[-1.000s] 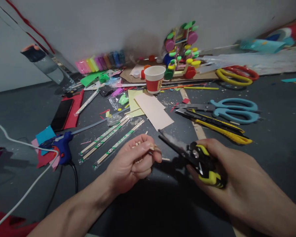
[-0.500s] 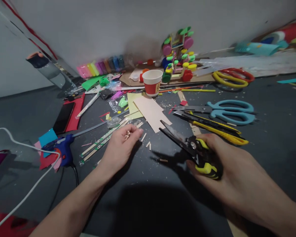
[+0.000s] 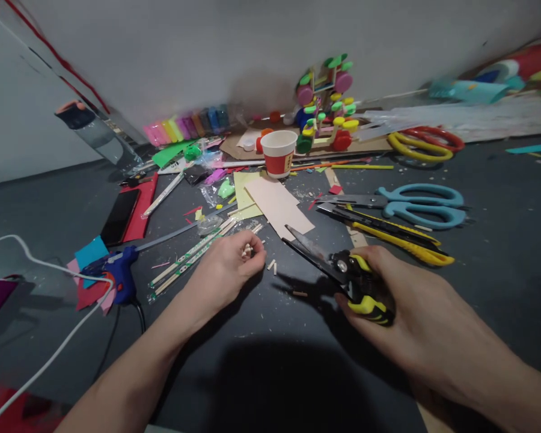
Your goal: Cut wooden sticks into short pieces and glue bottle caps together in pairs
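Apparently, cut sticks [image 3: 247, 250] are gripped by the left hand [image 3: 225, 267], shears [image 3: 341, 265] by the right hand [image 3: 406, 307], chopsticks [image 3: 186, 265] left whole toward the table's [image 3: 500, 258] far edge.

Covered and cut off
The curled bare left hand [image 3: 223, 267] partly hid short pale wooden sticks [image 3: 247, 249]; toward eight o'clock, the edge clipped a blurred red object [image 3: 13, 419].

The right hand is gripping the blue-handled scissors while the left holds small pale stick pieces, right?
Not quite: in the head view, the right hand grips black-and-yellow cutters; the blue-handled scissors lie on the table. The left hand does hold small pale stick pieces.
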Tool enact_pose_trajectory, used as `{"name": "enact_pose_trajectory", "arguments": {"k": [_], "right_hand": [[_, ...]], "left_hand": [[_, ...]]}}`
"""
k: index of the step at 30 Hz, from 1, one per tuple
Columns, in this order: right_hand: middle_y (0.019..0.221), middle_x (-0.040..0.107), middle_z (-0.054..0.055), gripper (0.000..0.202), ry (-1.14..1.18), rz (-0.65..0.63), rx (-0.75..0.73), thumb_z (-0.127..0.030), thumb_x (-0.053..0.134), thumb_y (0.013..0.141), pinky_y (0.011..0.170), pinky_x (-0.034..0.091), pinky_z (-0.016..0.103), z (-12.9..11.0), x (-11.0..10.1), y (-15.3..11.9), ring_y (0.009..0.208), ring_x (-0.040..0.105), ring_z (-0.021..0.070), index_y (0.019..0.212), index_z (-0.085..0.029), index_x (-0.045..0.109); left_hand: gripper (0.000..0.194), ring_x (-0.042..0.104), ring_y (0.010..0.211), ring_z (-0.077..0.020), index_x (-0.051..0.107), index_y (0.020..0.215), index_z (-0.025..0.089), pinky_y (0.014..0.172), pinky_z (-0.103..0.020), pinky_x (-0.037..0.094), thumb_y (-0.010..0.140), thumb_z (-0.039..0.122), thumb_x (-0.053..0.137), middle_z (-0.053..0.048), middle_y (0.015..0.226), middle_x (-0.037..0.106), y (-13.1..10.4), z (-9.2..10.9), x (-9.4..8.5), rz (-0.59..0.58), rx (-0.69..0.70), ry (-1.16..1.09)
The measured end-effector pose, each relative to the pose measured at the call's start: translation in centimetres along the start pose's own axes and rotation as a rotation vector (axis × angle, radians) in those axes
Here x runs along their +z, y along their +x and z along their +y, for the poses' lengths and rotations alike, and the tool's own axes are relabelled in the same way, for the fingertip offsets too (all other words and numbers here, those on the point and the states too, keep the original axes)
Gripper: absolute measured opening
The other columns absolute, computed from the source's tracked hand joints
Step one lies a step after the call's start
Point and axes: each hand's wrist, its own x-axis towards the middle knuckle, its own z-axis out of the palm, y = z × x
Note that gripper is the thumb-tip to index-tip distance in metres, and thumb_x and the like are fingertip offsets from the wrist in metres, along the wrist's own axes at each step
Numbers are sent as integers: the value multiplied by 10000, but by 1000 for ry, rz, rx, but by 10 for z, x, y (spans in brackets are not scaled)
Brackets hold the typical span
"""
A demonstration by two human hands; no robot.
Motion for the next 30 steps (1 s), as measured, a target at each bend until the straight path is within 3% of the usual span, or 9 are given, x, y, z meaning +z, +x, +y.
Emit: {"name": "enact_pose_trajectory", "arguments": {"k": [5,10,17,20,24,28,30], "right_hand": [[802,631,42,198,-17,-17,23,-342,559,864,549,457,320,1,0,-1,648,623,216,997,-198,532],[828,641,48,219,-21,-24,31,-349,554,862,569,463,330,2,1,-1,672,632,225,1023,-202,538],[784,626,37,174,-5,-27,48,-337,553,856,552,441,313,0,2,0,643,614,216,974,-213,522],[789,631,32,170,-6,-35,48,-322,559,846,553,437,313,0,2,1,650,620,225,976,-221,517],[776,637,29,171,-13,-58,26,-297,547,814,553,431,317,-2,5,1,655,625,246,966,-224,522],[768,641,41,159,-35,-97,2,-276,525,787,550,431,321,-5,9,0,660,629,255,932,-212,529],[765,643,44,168,-25,-102,-4,-271,517,790,547,434,322,-6,10,1,655,628,252,942,-203,540]], "left_hand": [[159,527,615,-187,655,1014,173,592,-286,297,928,297,605,-13,676,606,2,-3,-1,69,30,279],[113,553,657,-209,654,951,191,607,-295,292,935,248,558,-48,728,637,10,-10,2,72,42,311],[90,419,556,-145,574,788,206,576,-288,259,874,205,549,21,614,531,6,-6,-4,18,55,210],[110,406,547,-118,534,776,211,551,-257,285,884,232,523,51,615,493,-1,3,-12,-38,24,28],[118,367,544,-88,518,773,199,504,-218,269,882,246,526,68,632,436,-6,10,-18,-214,-54,-428],[90,312,468,-56,508,849,198,437,-189,213,904,264,535,56,643,555,-7,12,-13,-365,-121,-768],[92,277,421,-40,509,876,199,406,-176,175,913,268,559,62,612,574,-7,11,-9,-386,-148,-898]]}}
